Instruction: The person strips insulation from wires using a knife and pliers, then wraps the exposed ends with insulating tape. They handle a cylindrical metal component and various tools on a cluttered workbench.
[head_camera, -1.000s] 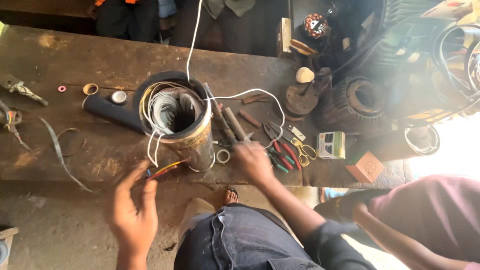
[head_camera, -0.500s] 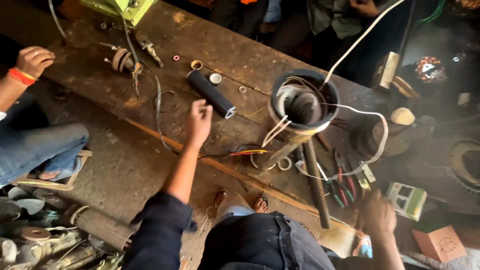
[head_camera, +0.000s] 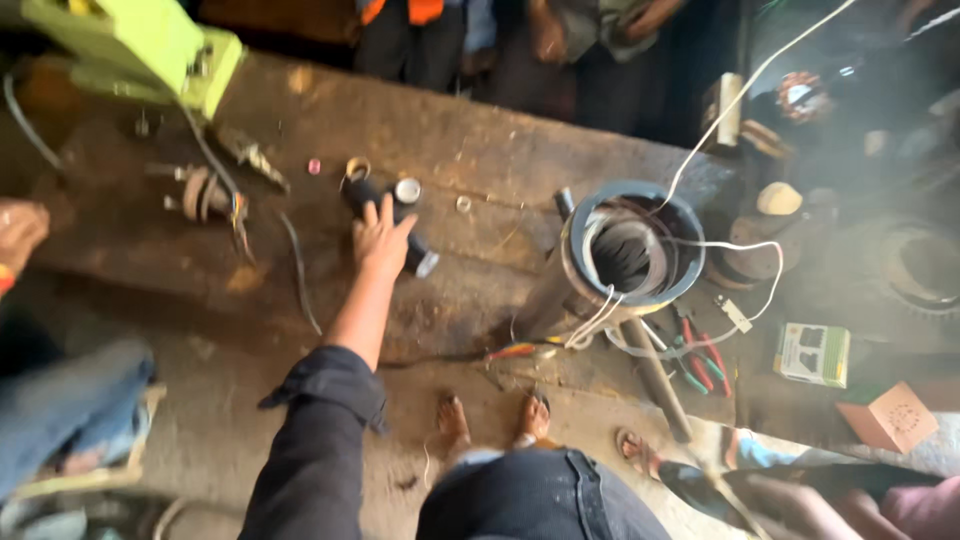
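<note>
My left hand (head_camera: 383, 238) reaches far across the worn wooden bench (head_camera: 480, 150), fingers spread, and lies on a black cylinder (head_camera: 418, 255) with a pale end cap. A small ring (head_camera: 356, 167) and a white cap (head_camera: 407, 190) sit just beyond the fingers. To the right stands a round motor stator (head_camera: 628, 250) with windings inside and white wires (head_camera: 745, 245) running out of it. A blurred skin-coloured shape (head_camera: 790, 500) at the bottom right edge may be my right hand; its fingers do not show.
A metal rod (head_camera: 655, 378) and red- and green-handled pliers (head_camera: 703, 362) lie below the stator. A green-and-white box (head_camera: 811, 353) and a brown box (head_camera: 890, 420) sit right. A green machine (head_camera: 150, 45) stands top left. Another person's hand (head_camera: 20, 232) and knee (head_camera: 60, 410) are at the left.
My left hand has left the wires by the stator and stretched out left to the black cylinder. My right hand has drawn back from the tools to the bottom right edge. The view has swung left.
</note>
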